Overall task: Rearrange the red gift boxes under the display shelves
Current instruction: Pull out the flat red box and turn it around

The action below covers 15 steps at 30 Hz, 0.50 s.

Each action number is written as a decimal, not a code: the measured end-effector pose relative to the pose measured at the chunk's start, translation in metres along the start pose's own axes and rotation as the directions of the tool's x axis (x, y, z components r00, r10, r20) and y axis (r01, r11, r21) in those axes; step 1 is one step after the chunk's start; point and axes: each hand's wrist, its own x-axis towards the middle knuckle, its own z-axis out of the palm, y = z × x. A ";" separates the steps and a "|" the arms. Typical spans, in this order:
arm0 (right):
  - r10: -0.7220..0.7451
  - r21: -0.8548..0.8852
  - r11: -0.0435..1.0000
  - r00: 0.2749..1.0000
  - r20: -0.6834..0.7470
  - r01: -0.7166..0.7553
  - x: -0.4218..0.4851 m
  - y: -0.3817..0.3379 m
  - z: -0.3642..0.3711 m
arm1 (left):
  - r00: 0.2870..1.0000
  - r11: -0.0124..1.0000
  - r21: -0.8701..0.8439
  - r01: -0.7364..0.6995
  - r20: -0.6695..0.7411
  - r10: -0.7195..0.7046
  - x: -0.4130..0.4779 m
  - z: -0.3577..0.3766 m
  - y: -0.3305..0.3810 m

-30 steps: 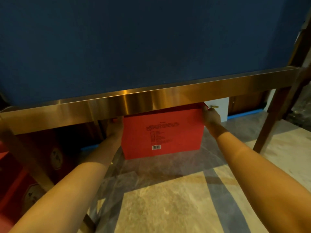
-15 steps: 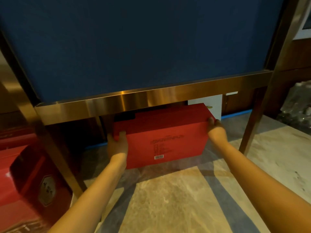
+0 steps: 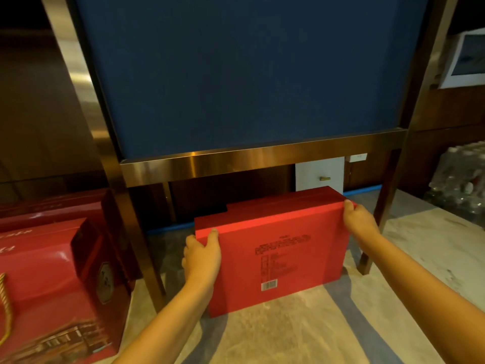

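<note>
A flat red gift box [image 3: 278, 248] with printed text and a barcode stands upright on its long edge on the marble floor. It sits just in front of the bronze lower rail [image 3: 257, 160] of the display shelf. My left hand [image 3: 202, 254] grips its upper left corner, thumb over the top edge. My right hand [image 3: 360, 223] holds its upper right corner. A large red gift bag [image 3: 49, 292] with a gold rope handle stands at the left, with a dark red box [image 3: 98, 258] leaning against it.
A bronze shelf leg [image 3: 141, 248] rises left of the box and another leg [image 3: 380, 214] stands to its right. A white cabinet [image 3: 319, 173] is behind. Wrapped bottles [image 3: 456, 182] sit at far right. A blue panel fills the frame above.
The box has come out from under the rail toward me, and now shows its top face. My view has pulled back and up, bringing the red bag at left into sight.
</note>
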 end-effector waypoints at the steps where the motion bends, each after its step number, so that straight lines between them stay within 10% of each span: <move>1: 0.005 -0.002 1.000 1.000 -0.002 -0.005 -0.003 0.001 -0.002 | 1.000 1.000 -0.009 -0.003 0.011 0.003 -0.004 -0.002 -0.002; 15: 0.006 0.083 0.997 1.000 -0.005 -0.005 -0.045 0.017 -0.026 | 0.972 0.994 -0.110 -0.008 0.235 0.033 -0.028 -0.042 -0.008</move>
